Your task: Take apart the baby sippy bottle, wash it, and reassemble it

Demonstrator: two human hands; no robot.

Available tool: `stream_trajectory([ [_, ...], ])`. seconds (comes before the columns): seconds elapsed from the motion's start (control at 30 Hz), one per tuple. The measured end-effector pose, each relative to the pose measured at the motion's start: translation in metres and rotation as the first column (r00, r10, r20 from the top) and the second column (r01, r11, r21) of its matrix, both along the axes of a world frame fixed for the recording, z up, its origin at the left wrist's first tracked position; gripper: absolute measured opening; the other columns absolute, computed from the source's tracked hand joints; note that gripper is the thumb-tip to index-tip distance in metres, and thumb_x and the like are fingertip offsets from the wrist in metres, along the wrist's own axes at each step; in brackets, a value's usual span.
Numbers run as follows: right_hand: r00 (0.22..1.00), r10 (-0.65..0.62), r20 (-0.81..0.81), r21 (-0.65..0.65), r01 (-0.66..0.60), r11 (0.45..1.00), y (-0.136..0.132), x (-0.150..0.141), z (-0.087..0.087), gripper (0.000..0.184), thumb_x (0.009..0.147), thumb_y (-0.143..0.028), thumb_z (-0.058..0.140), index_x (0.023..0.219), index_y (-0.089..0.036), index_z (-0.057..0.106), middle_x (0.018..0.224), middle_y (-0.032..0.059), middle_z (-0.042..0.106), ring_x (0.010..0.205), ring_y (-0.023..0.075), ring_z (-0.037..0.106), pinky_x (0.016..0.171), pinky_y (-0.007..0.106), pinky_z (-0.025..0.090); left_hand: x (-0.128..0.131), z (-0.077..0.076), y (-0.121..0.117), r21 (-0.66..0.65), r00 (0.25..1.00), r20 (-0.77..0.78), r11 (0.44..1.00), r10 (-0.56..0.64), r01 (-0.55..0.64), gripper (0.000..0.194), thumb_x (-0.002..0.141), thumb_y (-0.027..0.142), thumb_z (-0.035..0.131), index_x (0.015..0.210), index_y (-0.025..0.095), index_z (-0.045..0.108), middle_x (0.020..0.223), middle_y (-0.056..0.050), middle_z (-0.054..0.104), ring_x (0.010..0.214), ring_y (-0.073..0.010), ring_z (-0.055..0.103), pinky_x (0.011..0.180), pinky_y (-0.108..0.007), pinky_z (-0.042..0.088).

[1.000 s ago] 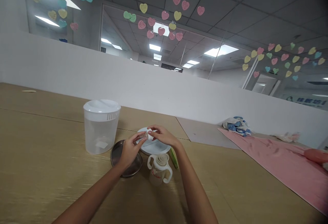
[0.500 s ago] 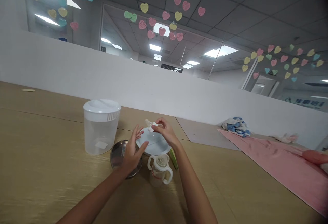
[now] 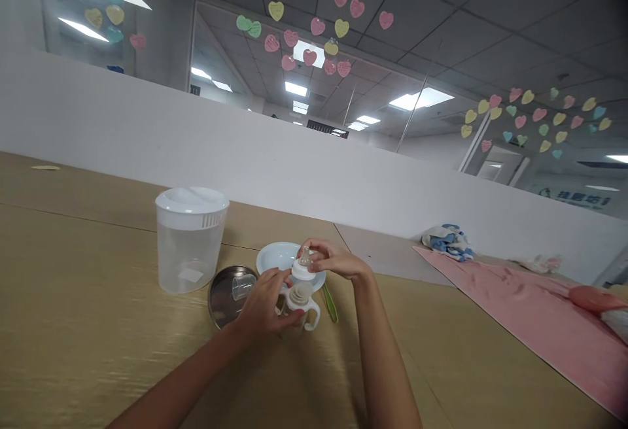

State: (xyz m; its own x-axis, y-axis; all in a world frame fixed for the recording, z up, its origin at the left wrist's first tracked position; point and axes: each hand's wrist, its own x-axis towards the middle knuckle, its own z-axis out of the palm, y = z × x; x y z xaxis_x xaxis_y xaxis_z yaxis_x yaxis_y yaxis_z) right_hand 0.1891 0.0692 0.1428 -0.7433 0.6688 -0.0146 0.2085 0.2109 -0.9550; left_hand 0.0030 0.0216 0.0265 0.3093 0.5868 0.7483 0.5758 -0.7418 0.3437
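Observation:
My right hand [image 3: 331,259] pinches a baby bottle nipple with a white collar ring [image 3: 303,271], its clear tip pointing up, just above the open mouth of a baby bottle [image 3: 298,297]. The bottle stands upright and has two white handles. Around its left side my left hand [image 3: 266,303] is closed, partly hiding the body and the left handle. Behind the bottle sits a white bowl [image 3: 275,256]. To the left is a round metal tray [image 3: 223,305] with a clear plastic cap [image 3: 243,286] lying in it.
A tall translucent bucket with a white lid [image 3: 191,239] stands at the back left. Right of the bottle lies a green-handled utensil [image 3: 330,303]. A pink cloth [image 3: 530,311] and a blue-and-white cloth [image 3: 447,242] lie at the right, near the low white wall [image 3: 314,174].
My right hand has brought the nipple and ring from over the bowl down above the bottle, now tip-up. My left hand has moved from over the metal tray onto the bottle.

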Motion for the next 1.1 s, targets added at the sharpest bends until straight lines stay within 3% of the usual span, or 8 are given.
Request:
stream_trajectory([
  [0.3,0.975,0.112,0.191,0.133,-0.139,0.981,0.001,0.0,0.0,0.044,0.06,-0.028,0.078,0.1,-0.017,0.063,0.097,0.004,0.061,0.09,0.0148,0.057,0.083,0.027,0.043,0.0,0.0,-0.001,-0.049,0.999,0.022,0.998,0.039,-0.038,0.053,0.07,0.054,0.06,0.108,0.018,0.052,0.087,-0.006,0.059,0.084,-0.0236,0.054,0.077,-0.036,0.043],
  [0.47,0.938,0.088,0.335,0.154,-0.147,0.977,0.006,-0.003,-0.003,0.04,0.062,-0.035,0.075,0.096,-0.017,0.067,0.089,0.0038,0.064,0.079,0.0148,0.058,0.071,0.026,0.045,0.003,0.004,-0.004,-0.083,0.999,0.01,0.995,0.054,-0.053,0.045,0.07,0.054,0.06,0.097,0.018,0.055,0.082,-0.005,0.057,0.08,-0.0226,0.052,0.075,-0.036,0.042],
  [0.63,0.898,0.017,0.44,0.313,-0.171,0.934,0.006,-0.012,-0.002,0.035,0.056,-0.034,0.078,0.087,-0.019,0.07,0.081,-0.0001,0.064,0.079,0.0127,0.052,0.067,0.021,0.04,0.005,0.003,-0.001,-0.124,0.998,-0.034,0.99,0.061,-0.065,0.038,0.071,0.055,0.057,0.082,0.019,0.057,0.079,-0.004,0.055,0.079,-0.0212,0.051,0.074,-0.035,0.04],
  [0.77,0.888,-0.046,0.458,0.25,-0.079,0.965,0.005,-0.014,-0.004,0.038,0.052,-0.04,0.079,0.079,-0.016,0.068,0.063,-0.0034,0.056,0.061,0.0088,0.047,0.052,0.019,0.034,0.006,0.004,0.0,-0.156,0.997,-0.035,0.985,0.067,-0.072,0.041,0.068,0.057,0.059,0.08,0.018,0.058,0.077,-0.003,0.055,0.077,-0.0203,0.051,0.073,-0.033,0.039],
  [0.9,0.826,-0.136,0.548,0.234,0.005,0.972,0.003,-0.015,-0.004,0.041,0.052,-0.049,0.077,0.056,-0.016,0.054,0.048,-0.0063,0.047,0.047,0.0058,0.037,0.043,0.019,0.026,0.006,0.008,-0.003,-0.167,0.995,-0.043,0.981,0.092,-0.098,0.044,0.065,0.06,0.061,0.075,0.018,0.057,0.074,-0.003,0.055,0.076,-0.0205,0.051,0.072,-0.033,0.04],
  [1.0,0.785,-0.115,0.609,0.213,-0.022,0.977,0.0,-0.015,0.0,0.044,0.059,-0.055,0.07,0.052,-0.016,0.051,0.042,-0.006,0.044,0.045,0.0065,0.038,0.044,0.02,0.028,0.006,0.008,-0.003,-0.161,0.994,-0.049,0.981,0.1,-0.107,0.045,0.066,0.06,0.06,0.079,0.017,0.059,0.075,-0.003,0.055,0.076,-0.021,0.051,0.074,-0.034,0.04],
  [1.1,0.797,-0.103,0.596,0.209,-0.03,0.977,-0.003,-0.012,0.005,0.045,0.066,-0.058,0.064,0.058,-0.015,0.057,0.043,-0.0056,0.045,0.045,0.0066,0.04,0.047,0.02,0.032,0.006,0.007,-0.003,-0.162,0.996,-0.043,0.983,0.084,-0.09,0.046,0.067,0.059,0.06,0.088,0.018,0.061,0.077,-0.003,0.056,0.078,-0.0214,0.052,0.075,-0.035,0.041],
])
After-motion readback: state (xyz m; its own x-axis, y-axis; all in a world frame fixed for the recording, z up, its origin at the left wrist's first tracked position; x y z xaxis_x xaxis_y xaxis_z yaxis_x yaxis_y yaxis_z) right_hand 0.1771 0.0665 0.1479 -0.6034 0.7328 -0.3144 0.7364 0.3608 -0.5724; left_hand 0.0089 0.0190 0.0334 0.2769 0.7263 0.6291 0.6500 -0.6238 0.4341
